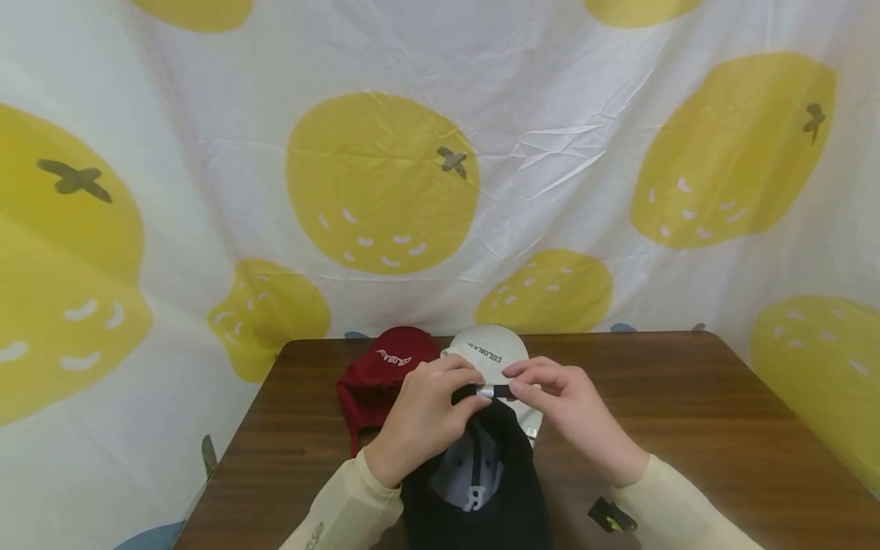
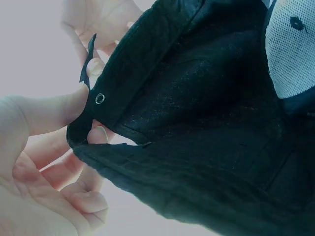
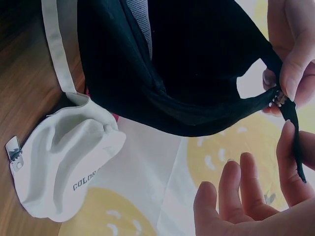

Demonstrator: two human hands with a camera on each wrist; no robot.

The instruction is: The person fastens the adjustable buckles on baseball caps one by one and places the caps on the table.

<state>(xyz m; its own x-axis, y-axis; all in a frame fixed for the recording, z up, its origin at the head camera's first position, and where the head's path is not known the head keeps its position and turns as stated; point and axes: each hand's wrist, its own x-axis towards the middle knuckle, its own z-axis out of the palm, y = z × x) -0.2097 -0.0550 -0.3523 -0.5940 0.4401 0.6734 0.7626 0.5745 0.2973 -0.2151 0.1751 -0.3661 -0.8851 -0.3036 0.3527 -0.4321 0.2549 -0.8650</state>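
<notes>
One black cap (image 1: 512, 496), held over the table (image 1: 687, 412), nearer me than the red cap (image 1: 385, 370) and white cap (image 1: 491, 353); I judge it light, soft, hardly fragile, best held by its limp back strap (image 1: 504, 391). Left hand (image 1: 426, 405): pinching the strap at the metal buckle (image 1: 485, 390). Right hand (image 1: 571, 401): pinching its loose end. Cap's near part cut off in my head view; buckle's catch too small to read.

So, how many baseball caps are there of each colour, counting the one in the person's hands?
Black baseball cap: 1
Dark red baseball cap: 1
White baseball cap: 1
Total: 3
</notes>
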